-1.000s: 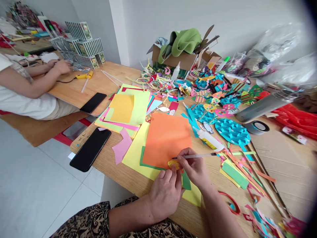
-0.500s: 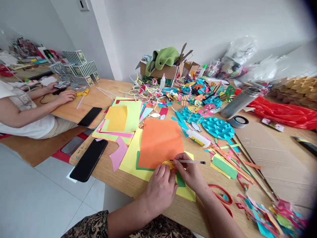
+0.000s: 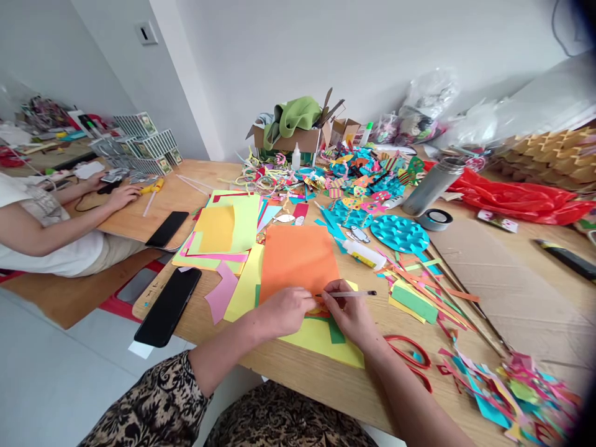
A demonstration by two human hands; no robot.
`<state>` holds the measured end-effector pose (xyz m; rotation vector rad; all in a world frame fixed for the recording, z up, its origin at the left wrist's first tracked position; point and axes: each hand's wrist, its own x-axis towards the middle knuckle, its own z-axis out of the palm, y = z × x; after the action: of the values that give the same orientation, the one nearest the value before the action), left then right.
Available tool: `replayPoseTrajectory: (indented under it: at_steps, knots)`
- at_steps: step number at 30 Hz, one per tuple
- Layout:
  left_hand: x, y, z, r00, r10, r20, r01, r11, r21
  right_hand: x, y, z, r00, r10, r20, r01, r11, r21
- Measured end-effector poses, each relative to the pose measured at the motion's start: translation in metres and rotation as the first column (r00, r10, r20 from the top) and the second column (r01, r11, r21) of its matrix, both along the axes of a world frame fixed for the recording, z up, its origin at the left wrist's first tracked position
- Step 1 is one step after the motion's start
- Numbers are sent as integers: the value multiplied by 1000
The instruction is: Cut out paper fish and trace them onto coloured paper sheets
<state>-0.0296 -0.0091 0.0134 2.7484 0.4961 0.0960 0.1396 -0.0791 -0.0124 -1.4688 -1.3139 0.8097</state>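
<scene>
A sheet of orange paper (image 3: pixel 298 254) lies before me over green and yellow sheets. At its lower edge, a small yellow patterned paper cutout (image 3: pixel 319 309) shows between my hands, mostly hidden by them. My left hand (image 3: pixel 288 310) rests on the orange sheet with bent fingers pressed together, holding the cutout down. A slim pen (image 3: pixel 356 293) is pinched in my right hand (image 3: pixel 347 313), its tip at the cutout's upper edge. To the right of my right wrist lie red-handled scissors (image 3: pixel 412 357).
Two phones (image 3: pixel 168 307) and stacked coloured paper (image 3: pixel 223 230) lie left. A glue bottle (image 3: pixel 364 254), blue paper disc (image 3: pixel 399 234), metal flask (image 3: pixel 433 186), tape roll (image 3: pixel 434 218) and paper scraps (image 3: pixel 503 397) lie right. Another person's hand (image 3: pixel 121 197) is at the left table.
My left hand has shifted up and left around the cutout, its forearm turning flatter. The pen stays in my right hand near the same spot. The view has shifted slightly.
</scene>
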Motion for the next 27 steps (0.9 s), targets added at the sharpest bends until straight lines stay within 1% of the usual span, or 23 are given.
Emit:
replayPoseTrajectory:
  at_steps: [3,5,7,10,11,13,16,19,22,27]
  knots:
    - [0,10,-5,999,16,31,-13,995,-100,1,2,-3,985,-72,-159,70,997,-19]
    - [0,14,-6,998,30,52,-21,986,-168,4,2,-2,973,-115,-201,111,993,-31]
    - [2,17,-6,997,40,62,-25,974,-225,8,1,2,949,-193,-248,189,981,-41]
    - [6,21,-5,998,47,41,-34,959,-281,13,-5,11,880,-336,-336,346,938,-32]
    - [8,23,-4,999,46,27,-36,955,-293,14,-8,14,865,-363,-346,380,925,-19]
    - [12,25,-3,999,45,-5,-44,951,-307,14,-16,18,866,-376,-330,400,916,7]
    - [19,29,0,998,31,-58,-47,953,-298,13,-29,20,903,-325,-283,332,943,-23]
    - [25,33,4,994,-19,-110,-15,954,-298,7,-38,17,946,-205,-251,186,978,-100]
    - [29,36,5,988,-38,-149,-15,941,-337,-1,-40,12,969,-104,-226,70,986,-153]
    - [35,43,3,983,-50,-176,-23,921,-388,-15,-36,3,994,-39,-102,21,986,-166]
